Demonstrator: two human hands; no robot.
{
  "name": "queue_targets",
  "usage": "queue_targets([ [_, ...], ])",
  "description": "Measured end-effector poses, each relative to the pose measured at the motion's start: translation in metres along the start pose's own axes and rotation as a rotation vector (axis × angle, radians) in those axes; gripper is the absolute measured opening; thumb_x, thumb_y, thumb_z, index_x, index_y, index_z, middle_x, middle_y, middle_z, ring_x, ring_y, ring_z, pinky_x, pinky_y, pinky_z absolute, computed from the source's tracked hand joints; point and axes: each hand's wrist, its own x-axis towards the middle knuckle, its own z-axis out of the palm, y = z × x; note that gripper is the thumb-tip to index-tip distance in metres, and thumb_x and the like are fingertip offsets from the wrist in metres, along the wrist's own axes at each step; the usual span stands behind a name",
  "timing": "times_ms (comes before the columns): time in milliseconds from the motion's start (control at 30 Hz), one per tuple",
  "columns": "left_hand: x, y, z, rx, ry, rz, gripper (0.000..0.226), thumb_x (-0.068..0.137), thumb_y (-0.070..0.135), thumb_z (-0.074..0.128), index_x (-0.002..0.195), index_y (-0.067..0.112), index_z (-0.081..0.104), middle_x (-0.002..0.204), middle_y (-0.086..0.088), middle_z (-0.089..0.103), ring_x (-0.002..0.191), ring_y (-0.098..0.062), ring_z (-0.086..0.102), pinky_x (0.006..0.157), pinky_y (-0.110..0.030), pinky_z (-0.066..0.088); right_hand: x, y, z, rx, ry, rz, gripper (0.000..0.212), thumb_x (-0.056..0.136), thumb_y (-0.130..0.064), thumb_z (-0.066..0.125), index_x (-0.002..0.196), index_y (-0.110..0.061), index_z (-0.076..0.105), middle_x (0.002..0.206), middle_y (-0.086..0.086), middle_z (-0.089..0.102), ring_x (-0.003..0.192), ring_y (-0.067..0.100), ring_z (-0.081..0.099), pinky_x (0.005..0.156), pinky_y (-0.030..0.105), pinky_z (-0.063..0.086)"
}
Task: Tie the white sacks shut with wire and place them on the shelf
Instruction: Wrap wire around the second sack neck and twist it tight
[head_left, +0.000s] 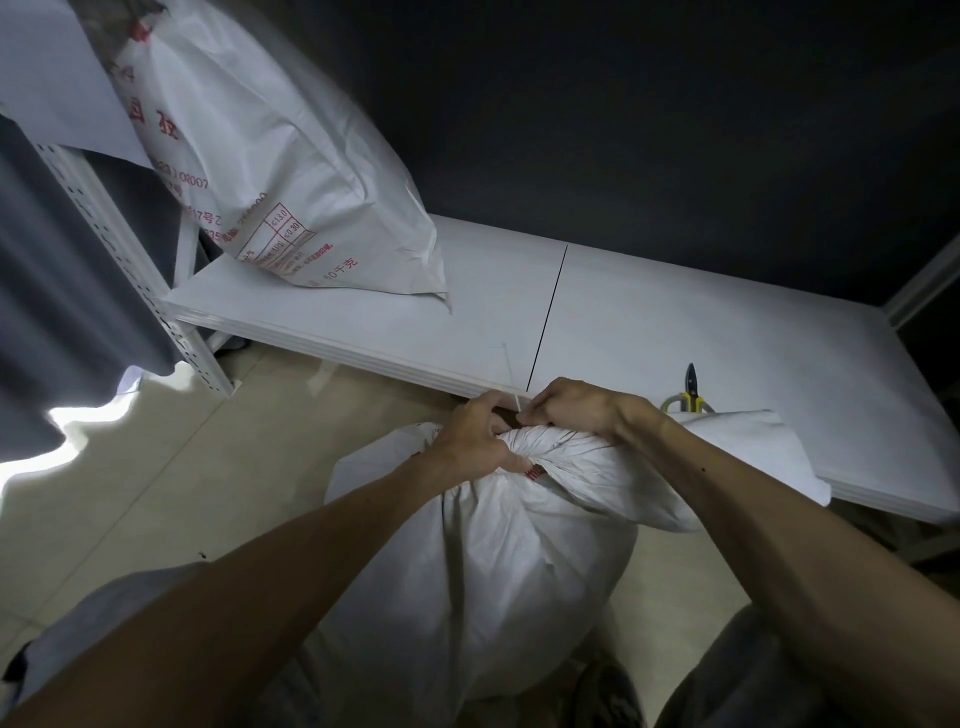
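shelf (649, 312): low white board deck, seam across the middle, perforated upright at left.
floor sack (478, 571): white woven, full and rounded, stands upright on the tile floor against the shelf's front edge. Neck is gathered into tight pleats with some red print showing. Loose top flops right onto the shelf edge.
shelf sack (270, 156): white, red print, on the shelf's left end, leaning up-left, bottom corner toward the seam.
left hand (475, 436): curled around the floor sack's neck.
right hand (571, 410): fingers pinching the wire at the neck.
cutters (691, 395): yellow handles, tip pointing away, on the shelf behind the flap.
wire (511, 379): thin, pale, sticks up between the hands.
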Motion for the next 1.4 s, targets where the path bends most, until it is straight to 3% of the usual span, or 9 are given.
queue_targets([
  [133, 0.003, -0.002, 0.002, -0.027, 0.022, -0.013, 0.085, 0.049, 0.01, 0.094, 0.125, 0.014, 0.054, 0.115, -0.004, 0.067, 0.103, -0.018, 0.064, 0.09, -0.031, 0.053, -0.001, -0.002, -0.001, -0.078, -0.077, 0.011, 0.05, 0.089, -0.057, 0.056, 0.113, -0.016, 0.07, 0.116, 0.002, 0.068, 0.11, 0.018, 0.062, 0.105, 0.038, 0.044],
  [267, 0.003, -0.001, -0.001, -0.131, -0.018, -0.013, 0.105, 0.054, -0.001, 0.092, 0.144, 0.013, 0.041, 0.13, 0.0, 0.063, 0.117, -0.017, 0.06, 0.096, -0.03, 0.05, -0.01, -0.003, -0.005, 0.004, -0.112, -0.009, 0.05, 0.082, -0.058, 0.066, 0.113, -0.019, 0.072, 0.116, -0.003, 0.069, 0.113, 0.013, 0.06, 0.099, 0.026, 0.042],
  [467, 0.002, -0.002, -0.002, -0.181, -0.007, 0.063, 0.066, 0.049, -0.009, 0.087, 0.109, 0.016, 0.073, 0.104, 0.003, 0.075, 0.096, -0.008, 0.068, 0.087, -0.028, 0.056, -0.009, -0.003, -0.007, -0.051, -0.148, -0.032, 0.048, 0.068, -0.058, 0.077, 0.098, -0.021, 0.076, 0.098, -0.008, 0.074, 0.101, 0.011, 0.065, 0.096, 0.027, 0.045],
  [567, 0.002, -0.002, -0.002, -0.198, 0.038, 0.057, 0.048, 0.046, -0.003, 0.085, 0.092, 0.008, 0.076, 0.096, -0.01, 0.075, 0.088, -0.014, 0.068, 0.085, -0.033, 0.055, -0.008, -0.006, -0.006, -0.152, -0.179, -0.01, 0.049, 0.061, -0.058, 0.077, 0.093, -0.021, 0.074, 0.092, -0.012, 0.07, 0.099, 0.01, 0.062, 0.094, 0.032, 0.045],
  [867, 0.004, -0.004, -0.001, -0.131, -0.028, 0.015, 0.035, 0.06, -0.012, 0.08, 0.092, 0.001, 0.074, 0.092, -0.008, 0.075, 0.087, -0.013, 0.068, 0.083, -0.027, 0.053, -0.01, -0.01, -0.004, -0.25, -0.233, 0.053, 0.055, 0.05, -0.053, 0.081, 0.093, -0.018, 0.075, 0.094, -0.004, 0.071, 0.103, 0.019, 0.065, 0.099, 0.038, 0.046],
  [1033, 0.006, -0.003, -0.004, -0.108, -0.107, -0.001, 0.033, 0.061, -0.005, 0.081, 0.092, 0.004, 0.073, 0.096, -0.013, 0.076, 0.09, -0.019, 0.07, 0.09, -0.042, 0.054, -0.014, -0.014, -0.01, -0.314, -0.216, 0.04, 0.06, 0.047, -0.057, 0.08, 0.095, -0.021, 0.074, 0.099, -0.003, 0.073, 0.102, 0.018, 0.066, 0.098, 0.037, 0.049],
  [1133, 0.006, -0.004, -0.005, -0.104, -0.119, -0.019, 0.037, 0.052, 0.008, 0.085, 0.087, 0.008, 0.074, 0.093, -0.009, 0.076, 0.086, -0.019, 0.07, 0.084, -0.04, 0.055, -0.023, -0.018, -0.015, -0.439, -0.086, -0.003, 0.06, 0.054, -0.059, 0.082, 0.103, -0.026, 0.067, 0.108, -0.002, 0.061, 0.105, 0.016, 0.054, 0.093, 0.033, 0.047],
  [1233, 0.008, -0.001, -0.008, -0.052, -0.084, -0.001, 0.037, 0.051, 0.015, 0.089, 0.079, 0.002, 0.069, 0.076, -0.002, 0.063, 0.073, -0.014, 0.055, 0.07, -0.033, 0.043, -0.029, -0.021, -0.011, -0.579, 0.161, -0.226, 0.057, 0.057, -0.053, 0.084, 0.1, -0.032, 0.054, 0.105, -0.004, 0.04, 0.104, 0.015, 0.034, 0.087, 0.031, 0.03],
  [1400, 0.011, 0.003, -0.018, -0.006, -0.089, -0.023, 0.025, 0.059, 0.011, 0.089, 0.074, 0.007, 0.069, 0.072, 0.003, 0.057, 0.069, -0.011, 0.051, 0.066, -0.027, 0.037, -0.024, -0.012, 0.004, -0.559, 0.251, -0.492, 0.028, 0.064, -0.018, 0.082, 0.075, -0.026, 0.058, 0.076, -0.014, 0.039, 0.083, 0.009, 0.041, 0.074, 0.025, 0.022],
])
